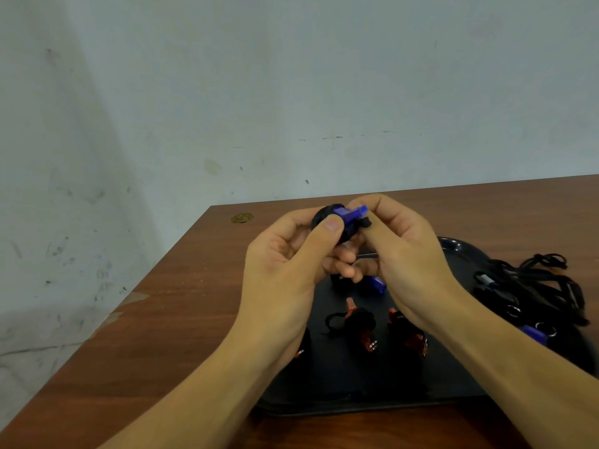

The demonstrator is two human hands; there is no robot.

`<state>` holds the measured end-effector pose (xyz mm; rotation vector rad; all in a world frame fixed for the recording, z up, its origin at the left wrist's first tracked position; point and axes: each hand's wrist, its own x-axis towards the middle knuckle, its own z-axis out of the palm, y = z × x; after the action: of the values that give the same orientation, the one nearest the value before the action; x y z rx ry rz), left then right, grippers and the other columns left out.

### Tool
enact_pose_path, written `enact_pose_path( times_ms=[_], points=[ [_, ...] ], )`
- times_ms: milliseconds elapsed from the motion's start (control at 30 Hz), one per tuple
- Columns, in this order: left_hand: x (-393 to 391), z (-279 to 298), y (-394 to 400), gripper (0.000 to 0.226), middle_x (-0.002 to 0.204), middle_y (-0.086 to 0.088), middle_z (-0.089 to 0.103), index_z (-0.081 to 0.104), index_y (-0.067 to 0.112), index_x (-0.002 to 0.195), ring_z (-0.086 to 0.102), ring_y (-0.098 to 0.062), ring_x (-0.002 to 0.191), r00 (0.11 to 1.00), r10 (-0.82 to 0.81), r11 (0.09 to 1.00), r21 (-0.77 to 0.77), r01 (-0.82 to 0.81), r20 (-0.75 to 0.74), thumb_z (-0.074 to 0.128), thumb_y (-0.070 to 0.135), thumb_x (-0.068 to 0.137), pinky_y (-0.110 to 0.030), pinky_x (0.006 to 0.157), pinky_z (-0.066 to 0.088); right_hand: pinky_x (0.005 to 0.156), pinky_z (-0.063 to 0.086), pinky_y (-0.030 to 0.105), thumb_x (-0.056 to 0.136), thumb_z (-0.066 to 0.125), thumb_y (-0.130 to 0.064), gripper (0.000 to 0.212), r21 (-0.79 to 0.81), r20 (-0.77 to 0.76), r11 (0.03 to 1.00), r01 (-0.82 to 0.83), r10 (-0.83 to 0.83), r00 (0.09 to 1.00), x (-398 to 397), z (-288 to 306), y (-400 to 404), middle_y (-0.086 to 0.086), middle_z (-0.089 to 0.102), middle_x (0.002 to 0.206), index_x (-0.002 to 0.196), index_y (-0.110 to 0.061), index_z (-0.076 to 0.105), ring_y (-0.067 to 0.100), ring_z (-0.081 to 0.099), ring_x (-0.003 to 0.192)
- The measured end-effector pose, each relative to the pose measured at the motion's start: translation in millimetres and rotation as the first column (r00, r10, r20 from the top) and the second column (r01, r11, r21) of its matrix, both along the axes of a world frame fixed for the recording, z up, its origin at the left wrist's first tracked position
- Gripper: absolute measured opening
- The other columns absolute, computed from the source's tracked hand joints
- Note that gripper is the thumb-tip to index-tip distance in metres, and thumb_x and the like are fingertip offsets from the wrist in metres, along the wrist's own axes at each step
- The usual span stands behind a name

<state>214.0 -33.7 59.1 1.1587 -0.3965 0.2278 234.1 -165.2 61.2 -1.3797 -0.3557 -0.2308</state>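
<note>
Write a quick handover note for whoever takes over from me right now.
Left hand grips the blue whistle, thumb on its wound cord. Right hand pinches the black cord end at the whistle.
Done: several wrapped orange whistles lie on the black tray.
Left: finish this wrap, then the tangled pile at the tray's right.

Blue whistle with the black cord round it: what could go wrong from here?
The left hand pins the wound cord with its thumb; if it slips, the coil may spring loose. The right hand pinches only the cord's short end, which could pull free. If dropped, the blue whistle could hit the bundles on the tray.
</note>
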Motion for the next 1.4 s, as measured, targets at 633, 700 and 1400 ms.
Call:
enact_pose_path(
  times_ms=[633, 700, 1400],
  points=[
    [3, 14, 11, 0.027, 0.076, -0.015, 0.069, 0.071, -0.003, 0.091, 0.059, -0.016, 0.058, 0.98, -0.04, 0.989, -0.149, 0.01, -0.197, 0.065, 0.021, 0.079, -0.021, 0.053, 0.053, 0.051, 0.041, 0.024, 0.091, 0.059, -0.042, 0.02, -0.485, 0.411, 0.871, 0.081, 0.145, 0.9, -15, 36, -34, -0.01, 0.061, 0.071, 0.084, -0.027, 0.069, 0.01, 0.05, 0.058],
    [2, 16, 13, 0.03, 0.08, -0.017, 0.07, 0.073, -0.002, 0.091, 0.062, -0.016, 0.061, 0.969, -0.067, 0.98, -0.197, 0.019, -0.238, 0.067, 0.022, 0.076, -0.02, 0.053, 0.054, 0.066, 0.043, 0.024, 0.092, 0.056, -0.049, 0.019, -0.655, 0.634, 0.63, 0.416, 0.16, 0.757, -16, 37, -38, -0.018, 0.061, 0.078, 0.093, -0.035, 0.068, 0.012, 0.052, 0.075],
    [-12, 36, 17, 0.019, 0.073, -0.015, 0.069, 0.079, 0.004, 0.072, 0.065, -0.013, 0.06, 0.967, -0.134, 0.944, -0.326, 0.057, -0.217, 0.066, 0.017, 0.078, -0.017, 0.054, 0.055, 0.076, 0.055, 0.035, 0.082, 0.064, -0.039, 0.032, 0.068, 0.41, 0.997, 0.046, -0.07, 0.909, -28, 14, -29, -0.004, 0.066, 0.062, 0.055, -0.023, 0.061, 0.019, 0.064, 0.066]
  ],
)
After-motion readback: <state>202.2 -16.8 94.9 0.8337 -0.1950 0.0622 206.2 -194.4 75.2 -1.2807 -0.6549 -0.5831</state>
